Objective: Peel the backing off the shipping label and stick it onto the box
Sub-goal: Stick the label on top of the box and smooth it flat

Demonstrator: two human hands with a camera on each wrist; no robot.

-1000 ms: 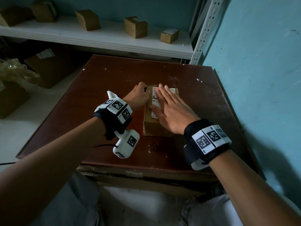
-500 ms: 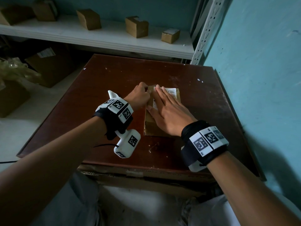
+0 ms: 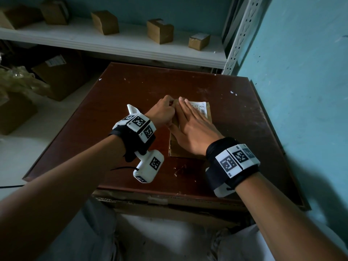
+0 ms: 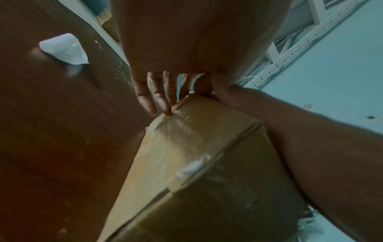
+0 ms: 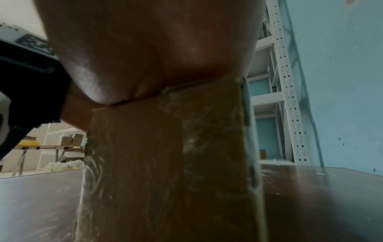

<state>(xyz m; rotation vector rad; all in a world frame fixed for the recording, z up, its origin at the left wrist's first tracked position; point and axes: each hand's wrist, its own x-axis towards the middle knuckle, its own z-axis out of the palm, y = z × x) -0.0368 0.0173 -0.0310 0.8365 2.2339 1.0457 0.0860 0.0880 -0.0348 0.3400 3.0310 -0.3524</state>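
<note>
A small brown cardboard box lies on the dark wooden table. A white printed shipping label lies on its top; only the far right part shows. My right hand lies flat on the label, fingers straight, palm on the box top. My left hand is at the box's far left corner, with fingers down the side and the thumb on the top edge, gripping the box. A curled white piece of paper lies on the table left of the box.
A white shelf behind the table carries several small cardboard boxes. A blue wall runs close along the table's right edge. Larger cartons stand on the floor to the left.
My right hand has slid leftward across the label, uncovering its right part. The left hand has stayed at the box's far left corner.
</note>
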